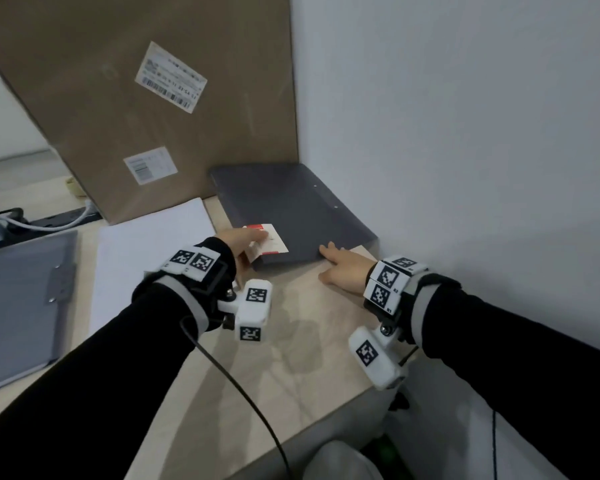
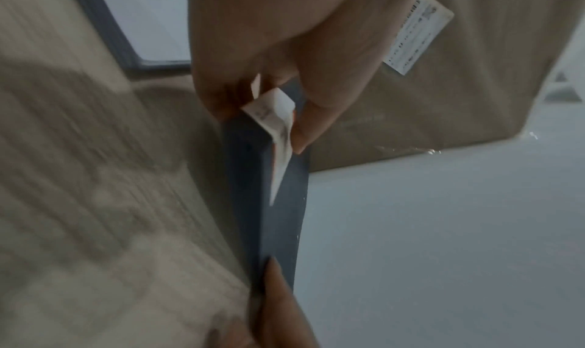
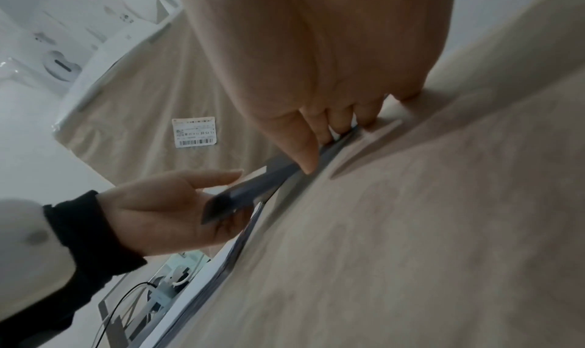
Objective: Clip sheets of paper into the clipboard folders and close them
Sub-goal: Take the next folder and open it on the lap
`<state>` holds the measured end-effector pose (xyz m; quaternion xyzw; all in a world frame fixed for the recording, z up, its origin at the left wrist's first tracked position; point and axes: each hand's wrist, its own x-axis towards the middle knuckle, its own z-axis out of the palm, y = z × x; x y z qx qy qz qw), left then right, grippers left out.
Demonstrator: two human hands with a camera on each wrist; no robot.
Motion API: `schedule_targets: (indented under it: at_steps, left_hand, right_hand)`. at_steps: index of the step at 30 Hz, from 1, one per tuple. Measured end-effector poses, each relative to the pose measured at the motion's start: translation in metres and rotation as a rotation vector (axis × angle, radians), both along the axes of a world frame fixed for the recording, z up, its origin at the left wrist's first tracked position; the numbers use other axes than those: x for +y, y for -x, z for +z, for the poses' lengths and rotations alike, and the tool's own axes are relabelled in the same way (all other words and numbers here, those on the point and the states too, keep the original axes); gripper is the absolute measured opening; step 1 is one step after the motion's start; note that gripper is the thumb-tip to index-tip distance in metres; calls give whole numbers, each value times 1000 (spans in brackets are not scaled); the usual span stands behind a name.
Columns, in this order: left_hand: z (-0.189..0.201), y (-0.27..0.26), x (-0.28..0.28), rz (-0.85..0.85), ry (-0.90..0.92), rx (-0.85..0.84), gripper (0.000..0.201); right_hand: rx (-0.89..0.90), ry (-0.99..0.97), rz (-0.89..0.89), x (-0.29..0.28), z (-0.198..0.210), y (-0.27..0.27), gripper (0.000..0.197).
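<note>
My head view looks down and forward from above the desk (image 1: 291, 341), taking in both forearms and the wall corner. The left wrist view runs along the left hand (image 2: 285, 53), very close, toward the folder (image 2: 278, 228) edge (blurred at the left). The right wrist view sits low along the right hand (image 3: 316, 78), facing leftward. All three share the folder's near edge and the box (image 1: 136, 98).
</note>
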<state>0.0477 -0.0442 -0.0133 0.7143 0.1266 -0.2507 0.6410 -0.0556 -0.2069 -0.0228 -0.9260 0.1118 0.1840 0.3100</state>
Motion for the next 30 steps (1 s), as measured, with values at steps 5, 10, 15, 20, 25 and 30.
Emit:
schedule_targets:
  at_steps: [5, 10, 15, 20, 25, 30]
  left_hand:
    - [10, 16, 1, 29, 114, -114, 18]
    - [19, 52, 35, -58, 173, -215, 38]
    - [18, 120, 68, -164, 223, -226, 40]
    - [-4, 185, 86, -198, 213, -158, 35]
    - [-23, 240, 93, -240, 219, -55, 28]
    - [-19, 273, 95, -249, 127, 17, 10]
  right_hand:
    - [-273, -311, -239, -3, -5, 17, 53]
    - [-431, -270, -345, -12, 20, 43, 44]
    - [-317, -179, -486, -22, 29, 85, 73]
    - [-118, -114, -531, -21, 15, 136, 58]
    - [-85, -93, -524, -20, 1, 181, 50]
    - [-152, -200, -539, -26, 19, 211, 49]
